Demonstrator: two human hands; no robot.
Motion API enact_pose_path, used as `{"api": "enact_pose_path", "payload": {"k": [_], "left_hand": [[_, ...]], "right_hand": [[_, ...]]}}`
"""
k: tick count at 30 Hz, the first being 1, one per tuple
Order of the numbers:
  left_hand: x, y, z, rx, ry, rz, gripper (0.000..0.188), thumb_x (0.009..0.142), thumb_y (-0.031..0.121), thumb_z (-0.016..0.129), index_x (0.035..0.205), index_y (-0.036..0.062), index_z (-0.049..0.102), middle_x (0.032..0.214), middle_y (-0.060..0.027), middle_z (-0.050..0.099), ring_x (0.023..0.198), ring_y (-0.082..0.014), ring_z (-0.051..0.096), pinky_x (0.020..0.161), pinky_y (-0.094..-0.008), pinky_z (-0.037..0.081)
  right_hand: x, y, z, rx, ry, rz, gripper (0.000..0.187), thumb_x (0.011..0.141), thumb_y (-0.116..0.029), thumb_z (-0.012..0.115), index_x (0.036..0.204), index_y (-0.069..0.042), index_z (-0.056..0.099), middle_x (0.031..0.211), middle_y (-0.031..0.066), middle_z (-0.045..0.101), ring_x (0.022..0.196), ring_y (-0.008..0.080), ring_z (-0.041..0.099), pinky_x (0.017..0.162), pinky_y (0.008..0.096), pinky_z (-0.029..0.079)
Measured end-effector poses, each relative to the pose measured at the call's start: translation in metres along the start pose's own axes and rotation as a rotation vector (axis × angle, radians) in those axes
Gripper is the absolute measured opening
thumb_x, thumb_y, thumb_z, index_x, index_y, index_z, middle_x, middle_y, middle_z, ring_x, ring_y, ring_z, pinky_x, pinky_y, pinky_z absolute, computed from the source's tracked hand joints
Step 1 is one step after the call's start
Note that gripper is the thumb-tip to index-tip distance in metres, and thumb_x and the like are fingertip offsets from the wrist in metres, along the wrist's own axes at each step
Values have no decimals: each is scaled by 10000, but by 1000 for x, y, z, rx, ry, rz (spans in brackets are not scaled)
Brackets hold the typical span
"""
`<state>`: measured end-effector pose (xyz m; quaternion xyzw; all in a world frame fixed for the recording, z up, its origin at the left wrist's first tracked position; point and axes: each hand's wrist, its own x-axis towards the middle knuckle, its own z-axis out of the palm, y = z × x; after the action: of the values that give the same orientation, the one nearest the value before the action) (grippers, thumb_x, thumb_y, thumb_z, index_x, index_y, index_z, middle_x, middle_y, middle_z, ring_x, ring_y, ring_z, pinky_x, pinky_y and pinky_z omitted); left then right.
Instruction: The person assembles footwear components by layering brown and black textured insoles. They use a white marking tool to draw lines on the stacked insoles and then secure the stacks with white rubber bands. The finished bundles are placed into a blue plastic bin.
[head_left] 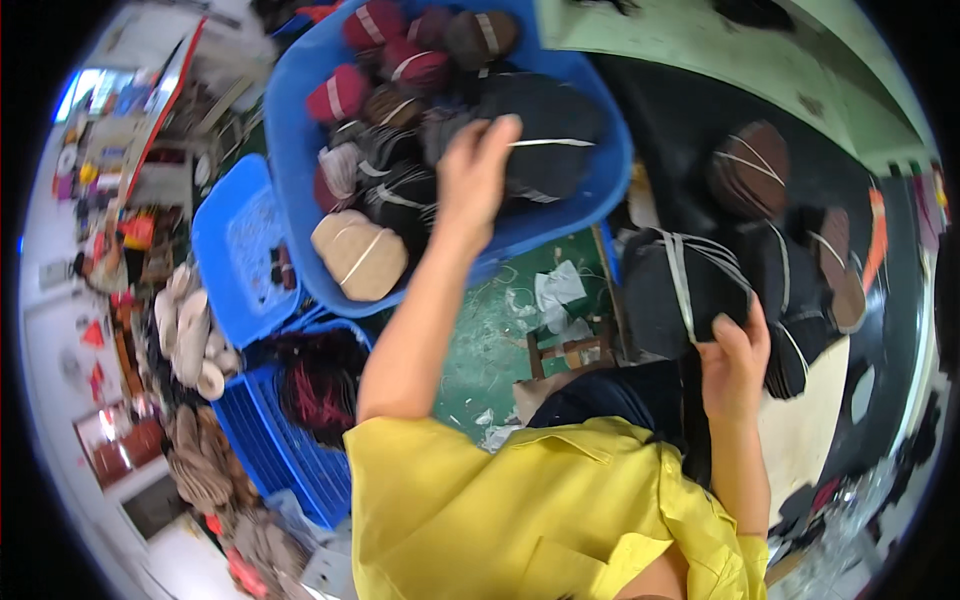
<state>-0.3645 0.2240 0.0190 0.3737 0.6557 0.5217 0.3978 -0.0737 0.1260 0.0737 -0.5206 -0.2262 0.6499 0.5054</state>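
Observation:
My left hand (473, 185) reaches over a large blue tub (283, 190) and grips the near-left edge of a large bundle of black cut pieces (545, 120) tied with a white band. Its fingertips are partly hidden. On the right, my right hand (735, 365) is closed on the edge of another black bundle (650, 300), thumb on top, with several pale bands around it. That bundle sits at the edge of a black work surface (680, 120). Maroon bundles (415, 65), dark ones and a beige bundle (360, 255) fill the tub.
More tied bundles lie on the right, including a brown one (752, 168) and black ones (790, 345). A smaller blue tub (240, 240) and a blue crate (280, 450) stand left. White scraps (558, 288) litter the green floor beside a small wooden stool (570, 350).

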Motion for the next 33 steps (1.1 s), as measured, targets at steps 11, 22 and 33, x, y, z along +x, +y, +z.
{"api": "enact_pose_path", "payload": {"k": [11, 22, 33], "left_hand": [[15, -43, -86, 960, 251, 575, 464, 764, 212, 767, 1140, -13, 614, 1088, -184, 645, 971, -304, 646, 825, -372, 518], [131, -36, -86, 662, -16, 351, 457, 811, 355, 721, 1129, 30, 675, 1032, -175, 704, 932, -280, 697, 846, -358, 535], [177, -59, 76, 1345, -305, -205, 951, 706, 613, 700, 1424, 69, 395, 1423, -268, 418, 1278, -403, 477, 1028, -422, 428]], "right_hand": [[1, 12, -4, -122, 48, -42, 617, 764, 24, 584, 1366, 27, 447, 1070, 38, 613, 681, 25, 513, 567, 145, 392], [12, 20, 12, -130, -12, 32, 663, 713, -17, 651, 1344, 49, 457, 1241, 108, 562, 1132, 183, 566, 962, 288, 455], [13, 24, 15, -227, 48, 56, 661, 686, 27, 618, 1332, 28, 483, 1249, 78, 530, 1137, 163, 536, 970, 278, 431]]}}
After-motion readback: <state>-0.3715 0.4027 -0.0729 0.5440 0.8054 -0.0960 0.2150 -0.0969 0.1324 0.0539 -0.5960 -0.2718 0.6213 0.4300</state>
